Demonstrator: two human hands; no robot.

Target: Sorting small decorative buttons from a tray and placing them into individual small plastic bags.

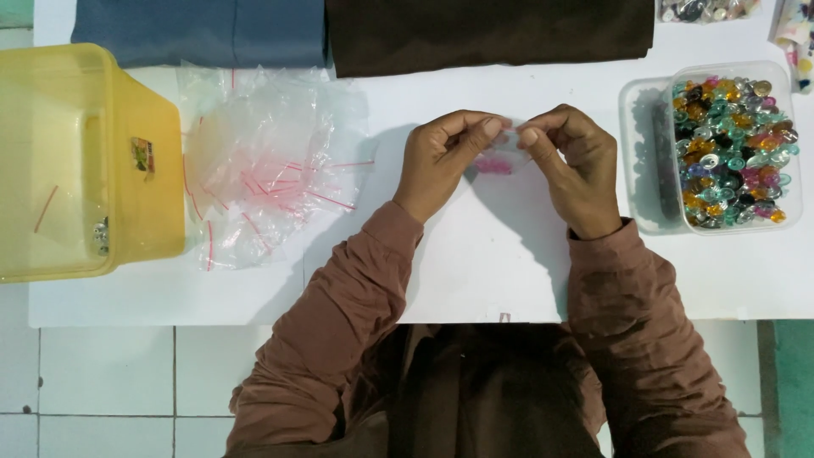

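Observation:
My left hand (443,161) and my right hand (575,165) meet over the middle of the white table (475,271). Between their fingertips they pinch a small clear plastic bag (500,157) with a pink item inside. Both thumbs and forefingers press on the bag's top edge. The bag hangs just above the table, partly hidden by my fingers.
A pile of small clear bags with red strips (263,170) lies to the left. A yellow tub (80,161) stands at the far left. A clear box of colourful gems (733,148) sits at the right. Blue cloth (199,30) and brown cloth (487,34) lie along the far edge.

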